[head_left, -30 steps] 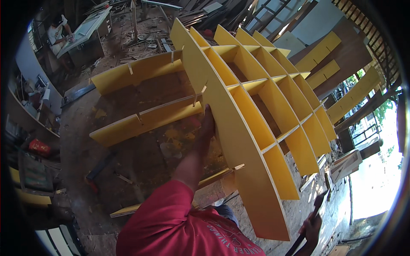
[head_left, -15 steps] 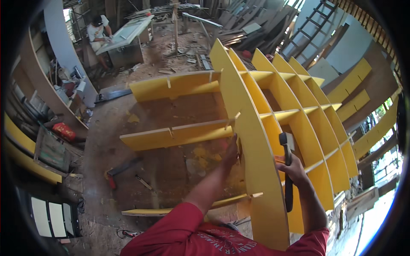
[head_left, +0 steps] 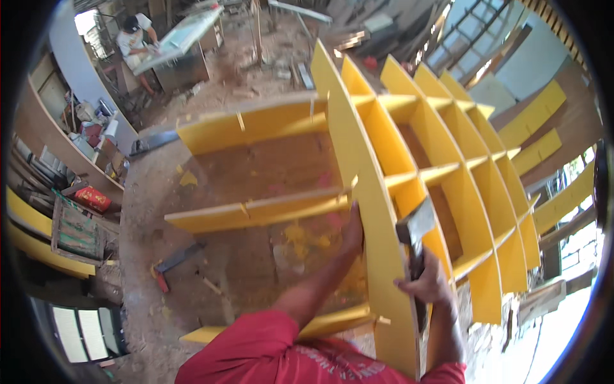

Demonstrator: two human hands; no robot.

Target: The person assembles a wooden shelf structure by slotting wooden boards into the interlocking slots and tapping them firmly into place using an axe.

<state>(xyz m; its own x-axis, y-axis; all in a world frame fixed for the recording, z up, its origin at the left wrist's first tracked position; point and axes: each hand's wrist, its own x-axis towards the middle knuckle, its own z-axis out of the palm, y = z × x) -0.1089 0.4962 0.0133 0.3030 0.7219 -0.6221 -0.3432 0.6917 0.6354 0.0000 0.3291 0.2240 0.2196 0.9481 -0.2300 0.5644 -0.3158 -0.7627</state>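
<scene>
In front of me stands a grid of interlocked yellow panels; the long near panel (head_left: 358, 160) runs across its left side. My right hand (head_left: 430, 281) is wrapped round the dark handle of a hatchet (head_left: 416, 223), its grey head raised beside that panel's edge. Against the panel's left face rests my left hand (head_left: 353, 232), its fingers stretched upward and partly seen. Just above it, a notched yellow crosspiece (head_left: 256, 212) meets the panel. Another crosspiece (head_left: 249, 128) joins farther back, and a third (head_left: 336, 321) lies close to my body.
A handsaw (head_left: 179, 259) with a red handle lies on the brown work surface (head_left: 249, 269) at left, near a small stick-like tool (head_left: 211, 285). Another saw (head_left: 153, 142) lies at the far left corner. Farther back a person (head_left: 137, 45) bends over a pale panel. Yellow strips (head_left: 534, 118) lean at right.
The hatchet head has swung left and closer to the long panel's edge, carried by my right hand. My left hand keeps its place on the panel; the view has shifted slightly.
</scene>
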